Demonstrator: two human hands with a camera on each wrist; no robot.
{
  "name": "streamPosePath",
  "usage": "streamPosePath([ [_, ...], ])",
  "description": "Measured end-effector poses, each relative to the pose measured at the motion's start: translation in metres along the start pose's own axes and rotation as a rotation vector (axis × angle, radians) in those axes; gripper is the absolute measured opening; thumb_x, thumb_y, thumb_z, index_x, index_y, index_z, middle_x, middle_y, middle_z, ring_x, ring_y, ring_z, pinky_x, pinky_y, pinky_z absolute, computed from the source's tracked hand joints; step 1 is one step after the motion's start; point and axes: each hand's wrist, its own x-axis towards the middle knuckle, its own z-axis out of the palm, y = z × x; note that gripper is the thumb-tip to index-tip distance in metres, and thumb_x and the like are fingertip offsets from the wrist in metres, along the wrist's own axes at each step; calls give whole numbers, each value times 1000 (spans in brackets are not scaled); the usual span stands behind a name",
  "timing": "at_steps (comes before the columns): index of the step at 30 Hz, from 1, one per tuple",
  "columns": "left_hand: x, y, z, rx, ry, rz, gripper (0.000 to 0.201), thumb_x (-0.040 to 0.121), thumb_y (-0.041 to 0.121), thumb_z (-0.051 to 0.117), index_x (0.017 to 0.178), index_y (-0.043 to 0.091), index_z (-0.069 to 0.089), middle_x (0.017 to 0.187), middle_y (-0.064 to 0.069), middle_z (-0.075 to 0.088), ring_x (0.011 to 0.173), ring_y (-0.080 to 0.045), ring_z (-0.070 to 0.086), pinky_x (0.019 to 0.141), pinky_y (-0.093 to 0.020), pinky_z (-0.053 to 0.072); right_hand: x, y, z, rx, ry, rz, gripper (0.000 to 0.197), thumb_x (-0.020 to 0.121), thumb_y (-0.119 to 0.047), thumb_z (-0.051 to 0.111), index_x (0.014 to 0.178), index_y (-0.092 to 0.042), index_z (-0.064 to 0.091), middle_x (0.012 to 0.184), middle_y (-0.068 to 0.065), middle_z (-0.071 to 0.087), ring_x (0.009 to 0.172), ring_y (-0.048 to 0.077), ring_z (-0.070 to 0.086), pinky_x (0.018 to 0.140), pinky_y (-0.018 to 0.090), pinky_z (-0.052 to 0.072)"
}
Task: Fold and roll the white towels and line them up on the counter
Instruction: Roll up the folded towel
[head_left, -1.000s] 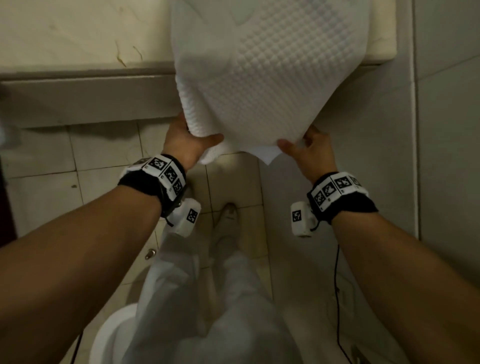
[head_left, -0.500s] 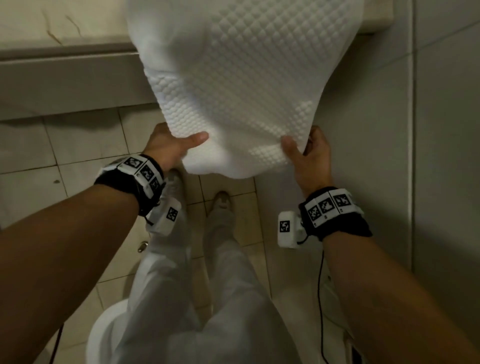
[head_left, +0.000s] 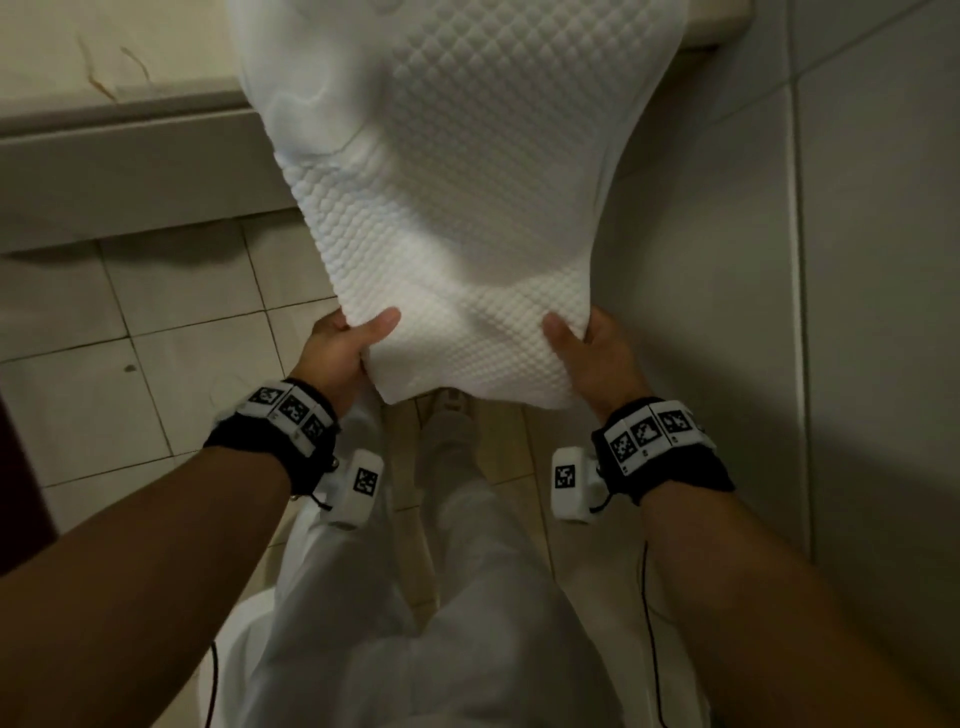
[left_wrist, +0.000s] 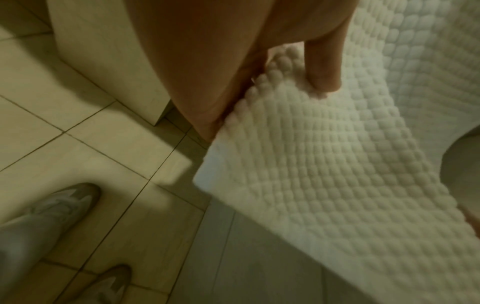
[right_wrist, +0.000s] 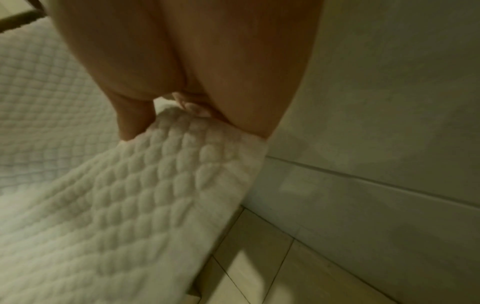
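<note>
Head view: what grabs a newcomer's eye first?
The white towel fills the upper middle, draped off the counter edge toward the person. The left hand and right hand each pinch a near corner, thumbs on top. Below hang tagged wristbands over a tiled floor.

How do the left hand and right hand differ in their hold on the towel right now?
The left hand holds the towel's near left corner, thumb lying sideways across the top. The right hand holds the near right corner, thumb pointing up along the cloth. The left hand sits over floor tiles, the right beside the wall. Both pinch the hanging end, thumb on top.
</note>
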Motion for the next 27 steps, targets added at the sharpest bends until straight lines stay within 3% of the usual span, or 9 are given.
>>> streamPosePath([
  [3, -6, -19, -7, 26, -5, -29, 44, 83, 19, 79, 124, 15, 67, 121, 1, 73, 116, -21, 67, 93, -32, 54, -12, 4, 4, -3, 24, 17, 38, 94, -31, 65, 130, -19, 59, 122, -4, 68, 111, 11, 66, 93, 36, 56],
  [5, -9, -27, -8, -7, 12, -42, 41, 87, 18, 73, 127, 14, 65, 124, -2, 72, 121, -26, 64, 95, -35, 53, -20, 8, 5, -6, 29, 36, 50, 88, -31, 73, 133, -16, 56, 125, -1, 67, 113, 13, 65, 95, 41, 56],
  [9, -17, -25, -7, -60, 61, -19, 35, 96, 13, 64, 130, 14, 63, 126, -6, 71, 118, -29, 65, 89, -39, 57, -31, 11, 3, 16, 56, 36, 68, 78, -21, 83, 136, -10, 49, 129, 5, 63, 116, 17, 63, 98, 47, 54],
  [13, -32, -12, -6, -72, 102, 87, 45, 87, 6, 70, 127, 19, 55, 125, -12, 67, 108, -30, 66, 85, -45, 59, -37, 0, -4, 50, 95, -143, 82, 75, -20, 84, 142, -11, 38, 141, 7, 53, 131, 17, 52, 107, 49, 46],
  [17, -55, 3, -8, -63, 91, 259, 51, 90, -3, 65, 130, 25, 49, 125, -13, 64, 109, -31, 63, 91, -48, 57, -41, -15, -6, 62, 133, -332, 60, 83, -1, 74, 133, -23, 50, 146, -6, 45, 137, 1, 41, 111, 30, 41],
  [20, -68, 11, -13, 17, 109, 387, 29, 83, 13, 72, 109, 26, 68, 146, -7, 55, 137, -27, 51, 112, -56, 44, -48, -26, -2, 102, 109, -377, 31, 86, 7, 65, 103, -19, 67, 134, -20, 57, 133, 4, 49, 108, 33, 46],
  [22, -75, 18, -13, 45, 109, 401, 12, 79, 17, 72, 84, 27, 76, 145, 1, 58, 140, -18, 49, 117, -48, 39, -53, -31, -1, 155, 103, -367, 25, 85, 13, 59, 87, -10, 67, 105, -10, 74, 111, 14, 66, 97, 32, 52],
  [24, -78, 23, -11, -14, 53, 398, 21, 77, 8, 64, 71, 23, 78, 134, 0, 67, 134, -18, 55, 114, -40, 43, -58, -36, -2, 284, 85, -317, 25, 83, 14, 52, 81, -6, 66, 88, -1, 76, 96, 20, 70, 89, 30, 53],
  [27, -81, 33, -11, -266, -78, 355, 25, 61, 6, 56, 67, 14, 79, 100, -4, 78, 113, -19, 68, 96, -28, 53, -62, -38, -8, 544, 12, -229, 42, 74, 10, 34, 78, -7, 73, 93, 10, 75, 101, 26, 69, 88, 34, 54],
])
